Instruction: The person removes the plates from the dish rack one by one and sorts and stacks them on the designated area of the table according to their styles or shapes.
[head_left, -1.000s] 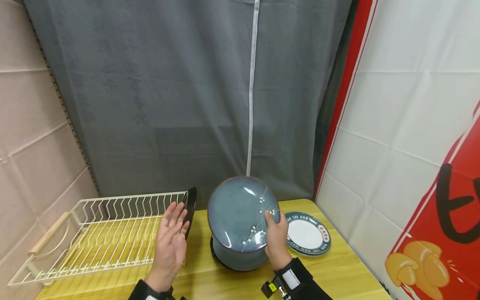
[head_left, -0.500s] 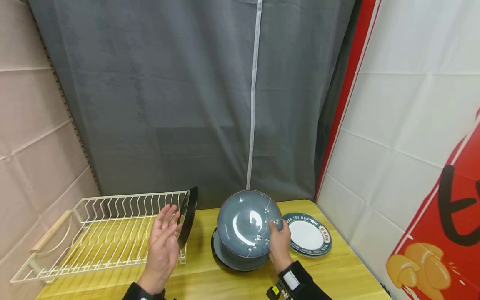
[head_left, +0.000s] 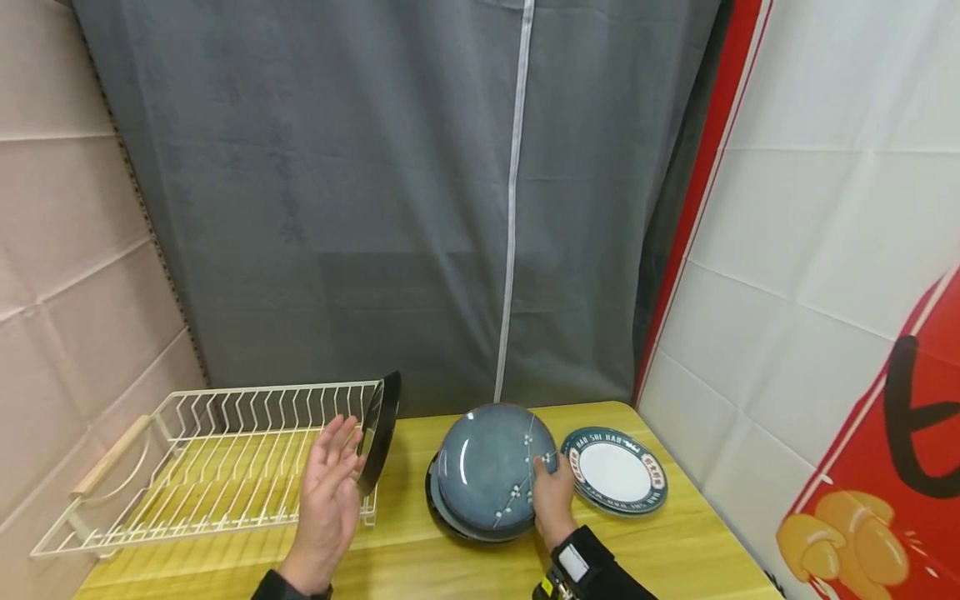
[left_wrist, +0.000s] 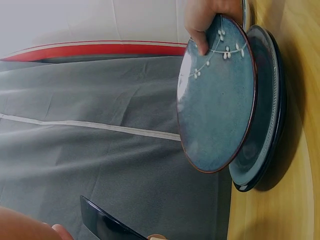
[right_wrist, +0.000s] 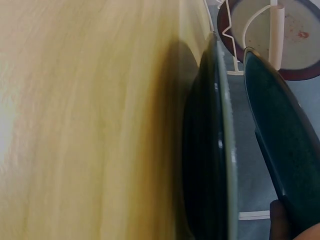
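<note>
My right hand (head_left: 553, 500) pinches the right edge of a blue-grey glazed plate (head_left: 480, 467) with a white blossom branch, thumb on its face. In the left wrist view this plate (left_wrist: 215, 110) tilts just above a low stack of darker plates (left_wrist: 265, 90), a gap showing below it in the right wrist view. The stack is mostly hidden from the head view. My left hand (head_left: 330, 504) is raised, palm turned inward and fingers extended, holding nothing. It is near a dark plate (head_left: 382, 433) standing on edge at the right end of a cream wire dish rack (head_left: 240, 522).
White plates with a patterned dark-green rim (head_left: 615, 471) lie right of the stack on the wooden table (head_left: 405, 558). The rack has a wooden handle (head_left: 112, 457) at its left end. A grey curtain (head_left: 420, 208) hangs behind, and a white wall sheet (head_left: 795, 250) stands at right.
My right hand has lowered the blossom plate toward the stack, covering more of the stack from the head view. The left hand has shifted slightly left and down, still extended.
</note>
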